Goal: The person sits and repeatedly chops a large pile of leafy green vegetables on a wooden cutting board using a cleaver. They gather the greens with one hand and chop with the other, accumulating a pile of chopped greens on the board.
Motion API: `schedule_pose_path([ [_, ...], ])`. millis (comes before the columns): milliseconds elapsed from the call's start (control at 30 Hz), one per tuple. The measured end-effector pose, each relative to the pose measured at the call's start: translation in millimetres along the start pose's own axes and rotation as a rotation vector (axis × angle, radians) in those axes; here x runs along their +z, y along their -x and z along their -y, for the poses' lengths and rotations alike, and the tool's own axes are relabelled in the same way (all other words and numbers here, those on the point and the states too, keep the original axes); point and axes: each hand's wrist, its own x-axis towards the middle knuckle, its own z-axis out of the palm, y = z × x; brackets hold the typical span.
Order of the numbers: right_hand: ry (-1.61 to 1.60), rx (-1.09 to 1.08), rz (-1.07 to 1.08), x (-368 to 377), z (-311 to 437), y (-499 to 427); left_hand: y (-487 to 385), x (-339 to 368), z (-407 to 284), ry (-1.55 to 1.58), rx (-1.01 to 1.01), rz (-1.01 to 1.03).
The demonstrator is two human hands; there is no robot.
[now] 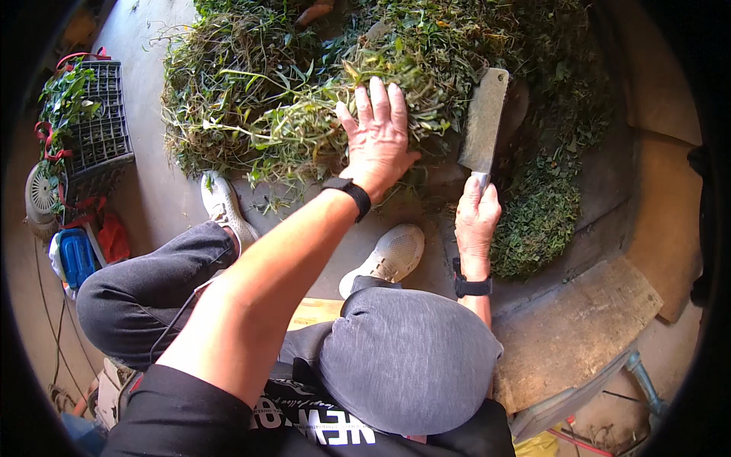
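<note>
My left hand [380,134] lies flat, fingers spread, on a bundle of green stems and leaves [302,128] in front of me. To its right, my right hand [478,214] is closed around the handle of a cleaver [484,120], whose broad, stained blade points away from me. The blade is beside the right end of the bundle. A large heap of cut greens [445,34] spreads behind both hands. Finely chopped greens [537,223] lie to the right of my right hand. What is under the bundle is mostly hidden.
A black plastic crate [105,114] with leaves and red straps stands at the left, near a white fan-like housing [43,194] and a blue plastic item [77,257]. My shoes [394,251] rest on the concrete floor close to the greens. A wooden board [582,331] is at the lower right.
</note>
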Motion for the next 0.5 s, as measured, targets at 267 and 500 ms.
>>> schedule_pose_path([
  [267, -0.541, -0.220, -0.029, -46.9, 98.9, -21.7, -68.0, -25.8, 73.6, 0.247, 0.163, 0.195],
  [500, 0.089, -0.595, -0.067, 39.0, 80.1, -51.7, -67.6, -23.1, 61.9, 0.174, 0.095, 0.155],
])
